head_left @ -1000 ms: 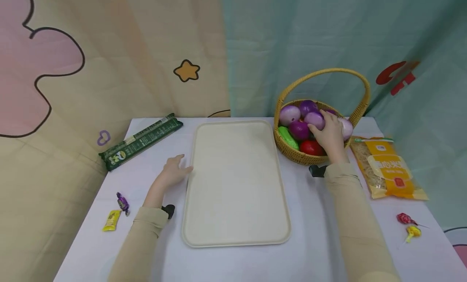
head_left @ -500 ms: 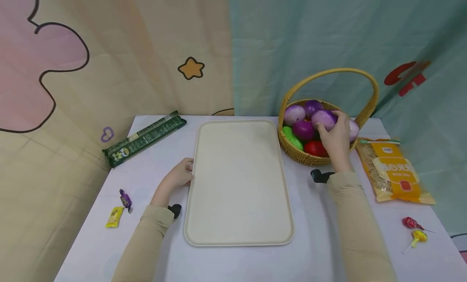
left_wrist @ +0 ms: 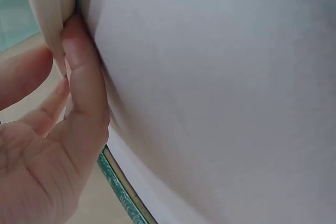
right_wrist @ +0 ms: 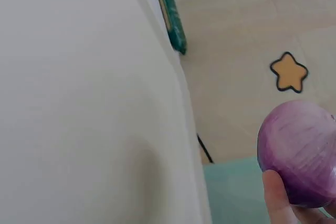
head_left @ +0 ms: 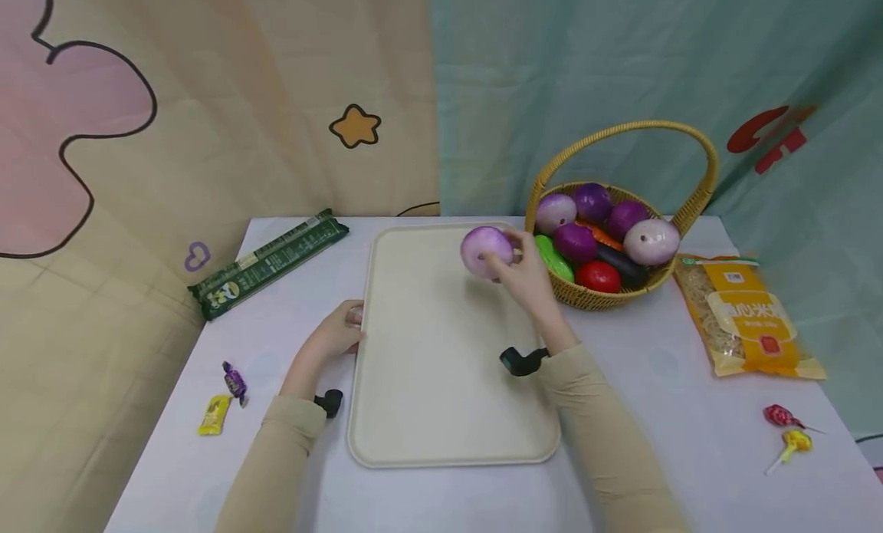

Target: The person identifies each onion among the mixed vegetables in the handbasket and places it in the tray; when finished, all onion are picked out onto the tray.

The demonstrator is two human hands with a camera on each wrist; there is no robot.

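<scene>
Now the purple onion (head_left: 486,251) sits in your right hand (head_left: 526,276), fingers curled round it from below and behind, held above the far right part of the cream tray (head_left: 428,410) (the right wrist view shows a fingertip (right_wrist: 281,198) pressed against its underside). Whether the onion touches the tray surface cannot be told; it appears to hang just over it. Your left hand (head_left: 336,335) rests at the tray's left edge, thumb (left_wrist: 84,77) on the rim and the other fingers tucked beneath, pinching that edge.

Just right of the onion stands the wicker basket (head_left: 600,299), its handle arching overhead, holding more purple and pale onions, a red tomato (head_left: 597,276), a green piece and a dark one. Beyond the basket, a yellow noodle packet (head_left: 745,314) lies flat on the white tablecloth (head_left: 690,441). Two lollipops (head_left: 786,429) lie near the table's right front corner. Well to the left, a long green packet (head_left: 269,261) lies slanted near the back, with two wrapped sweets (head_left: 224,399) close to the left edge.
</scene>
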